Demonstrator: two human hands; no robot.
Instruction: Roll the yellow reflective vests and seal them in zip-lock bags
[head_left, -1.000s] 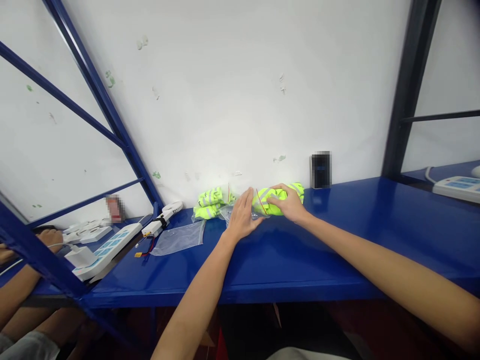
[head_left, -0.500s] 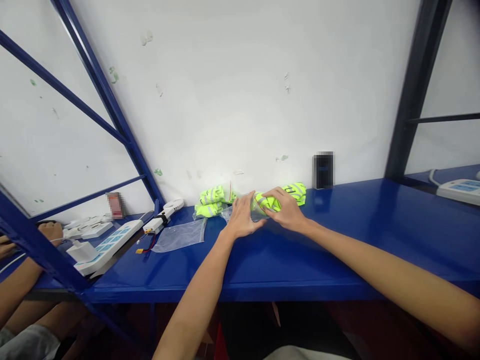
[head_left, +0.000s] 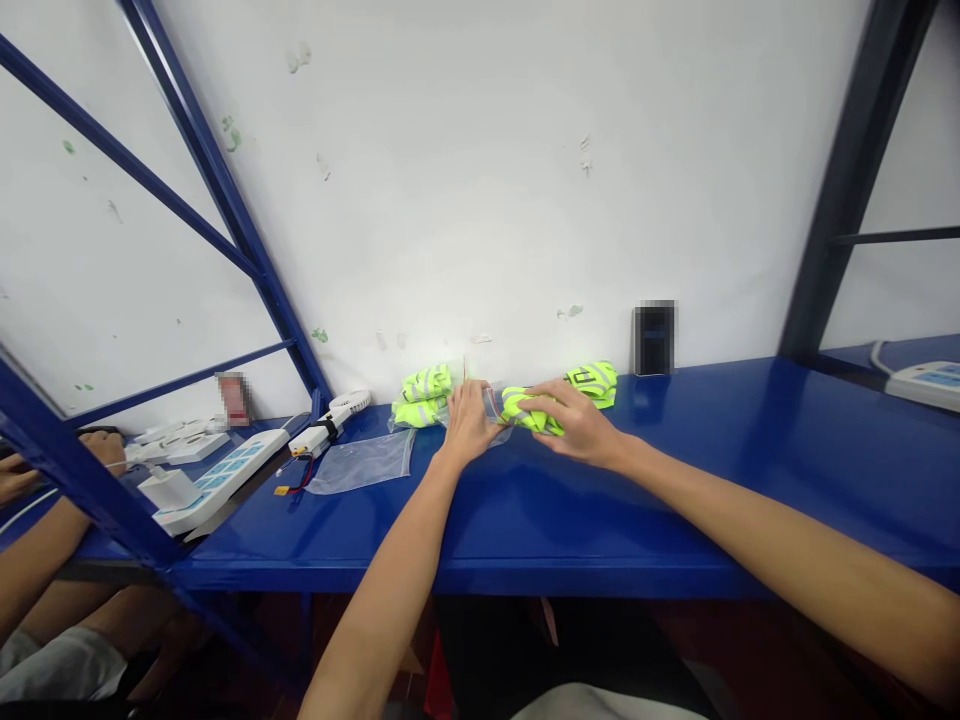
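Observation:
My right hand (head_left: 577,422) is closed round a rolled neon-yellow vest (head_left: 519,402) with grey reflective stripes. With my left hand (head_left: 472,422) I grip a clear zip bag (head_left: 495,402) near its opening, right beside the roll's left end. Whether the roll's end is inside the bag I cannot tell. Behind my right hand lies another folded neon vest (head_left: 598,383). Left of my left hand are bagged neon vests (head_left: 421,398), one on top of another. A flat clear zip bag (head_left: 364,462) lies on the blue table (head_left: 555,520) farther left.
A small white fan (head_left: 349,403) and a white battery pack with wires (head_left: 311,440) lie at the left. A power strip (head_left: 225,480) runs beside the blue rack post. A dark upright device (head_left: 654,340) leans on the wall. A co-worker's hand (head_left: 103,450) is at far left.
My left hand has closed on the bag's edge, its fingers drawn together. My right hand has shifted slightly down and holds the rolled vest nearer the bag. The view has tilted slightly.

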